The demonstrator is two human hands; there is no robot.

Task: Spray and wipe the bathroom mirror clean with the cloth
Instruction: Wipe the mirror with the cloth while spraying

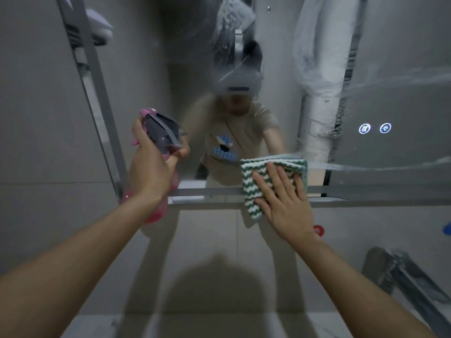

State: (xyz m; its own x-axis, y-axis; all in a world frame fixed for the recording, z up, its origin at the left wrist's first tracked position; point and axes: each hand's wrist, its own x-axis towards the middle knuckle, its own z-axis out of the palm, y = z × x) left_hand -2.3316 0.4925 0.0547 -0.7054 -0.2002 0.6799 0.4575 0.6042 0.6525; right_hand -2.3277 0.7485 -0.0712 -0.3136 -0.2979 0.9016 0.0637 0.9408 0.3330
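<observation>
The left hand (151,164) is gripping the pink spray bottle (158,152), nozzle facing the mirror (244,93) for spraying, while the right hand (284,203), fingers flat, is pressing the striped cloth (258,174) on its lower edge to wipe.

One head-worn camera is looking forward and down — sitting close to the mirror (268,69), both hands (288,203) in reach.

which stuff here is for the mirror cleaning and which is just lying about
For the job: spray bottle in the left hand; striped cloth under the flat right hand; mirror.

Just there: lit buttons, red sticker, blue sticker, metal rack, white towel on a shelf.
</observation>
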